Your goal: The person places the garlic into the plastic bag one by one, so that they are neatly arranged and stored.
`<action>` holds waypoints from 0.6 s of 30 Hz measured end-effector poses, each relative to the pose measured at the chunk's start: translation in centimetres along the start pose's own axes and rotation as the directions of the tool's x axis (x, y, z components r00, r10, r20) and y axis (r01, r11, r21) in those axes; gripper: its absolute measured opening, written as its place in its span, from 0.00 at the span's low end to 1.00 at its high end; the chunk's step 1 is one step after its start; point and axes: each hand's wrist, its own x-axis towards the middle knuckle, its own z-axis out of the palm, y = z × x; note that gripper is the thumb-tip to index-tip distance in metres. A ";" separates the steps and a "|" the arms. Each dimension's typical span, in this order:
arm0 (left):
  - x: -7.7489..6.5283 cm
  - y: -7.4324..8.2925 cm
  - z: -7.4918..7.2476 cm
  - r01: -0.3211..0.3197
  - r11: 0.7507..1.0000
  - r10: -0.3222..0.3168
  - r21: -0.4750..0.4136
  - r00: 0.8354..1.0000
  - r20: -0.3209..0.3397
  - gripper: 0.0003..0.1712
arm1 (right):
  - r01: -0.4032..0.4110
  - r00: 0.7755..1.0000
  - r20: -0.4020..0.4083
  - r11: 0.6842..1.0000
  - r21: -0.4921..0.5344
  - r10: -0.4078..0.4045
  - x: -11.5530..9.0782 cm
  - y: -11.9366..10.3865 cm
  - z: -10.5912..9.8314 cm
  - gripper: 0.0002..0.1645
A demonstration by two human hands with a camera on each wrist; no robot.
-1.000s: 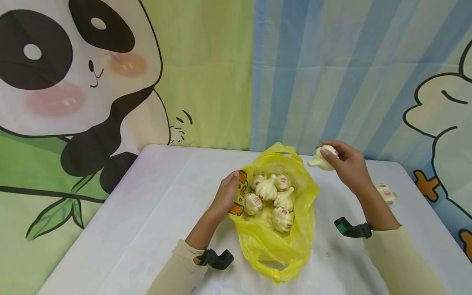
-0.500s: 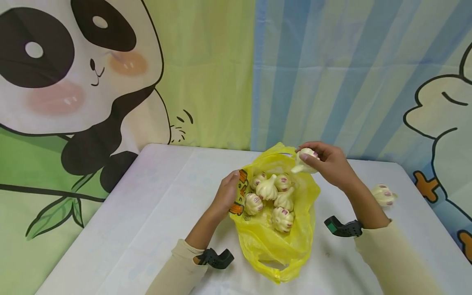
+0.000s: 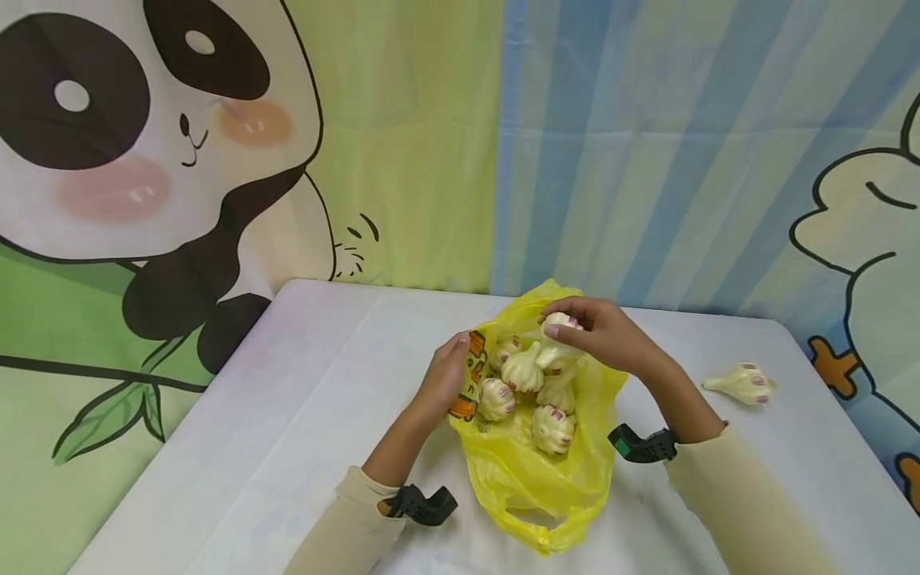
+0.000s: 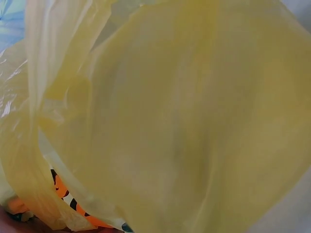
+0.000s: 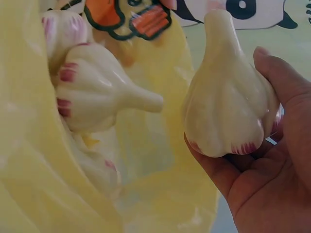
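Observation:
A yellow plastic bag [image 3: 503, 479] lies with its mouth spread wide, and several garlic bulbs [image 3: 522, 367] with purple marks sit inside. My left hand [image 3: 440, 382] grips the bag's left rim beside the orange cartoon print. Over the far right part of the opening, my right hand [image 3: 607, 335] holds another garlic bulb [image 5: 231, 97] between thumb and fingers. In the head view this held bulb overlaps the ones in the bag. Yellow plastic fills most of the left wrist view and hides the left hand's fingers.
One more garlic bulb [image 3: 743, 383] lies on the white table [image 3: 287, 447], right of the bag. Behind the table hangs a printed cloth [image 3: 410, 160] with a panda and blue stripes. Each wrist wears a black camera band [image 3: 424, 505].
My right hand has carried its garlic bulb leftward from beyond the bag's right side to over its opening. The lone bulb on the table has come into full view. My left hand stays put.

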 end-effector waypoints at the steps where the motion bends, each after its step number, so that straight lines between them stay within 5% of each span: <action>1: 0.0 0.0 0.0 0.001 1.000 -0.001 -0.001 1.000 0.001 0.30 | 0.001 1.000 0.013 1.000 -0.001 -0.001 0.1 0.0 0.4 0.18; 9: 0.0 -0.2 0.1 -0.005 1.000 0.005 0.001 1.000 0.000 0.30 | -0.005 1.000 0.016 0.999 0.038 0.005 1.5 -0.1 3.4 0.18; 18: 0.0 -0.1 0.0 0.000 1.000 0.000 -0.009 1.000 0.010 0.29 | 0.031 0.998 0.045 0.998 0.062 -0.033 1.6 -2.1 4.4 0.17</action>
